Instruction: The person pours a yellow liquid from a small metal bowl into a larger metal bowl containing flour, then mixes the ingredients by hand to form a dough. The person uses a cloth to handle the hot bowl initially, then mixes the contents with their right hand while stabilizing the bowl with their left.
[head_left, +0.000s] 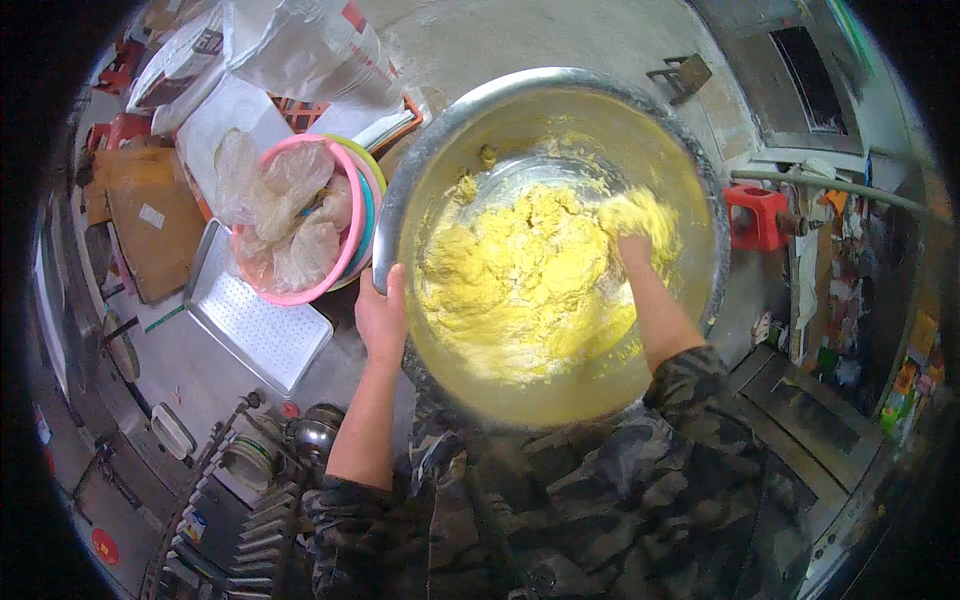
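Note:
A large, deep metal basin (660, 131) stands before me, tilted in the wide view. Inside it lies a crumbly yellow dough-like mass (517, 277), with pale dry flour among the lumps and smears on the walls. My left hand (381, 311) grips the basin's left rim, thumb over the edge. Deep in the right part of the basin, my right hand (637, 217) is among the yellow mixture and thickly coated with it. Motion blur and the coating hide its fingers, so their closure is unclear.
At left, a pink plastic basin (352, 259) stacked on others holds clear plastic bags (300, 217). A perforated metal tray (259, 322), cardboard (150, 225) and white sacks (315, 60) surround it. A red stool (754, 217) and a small wooden stool (682, 77) stand at right.

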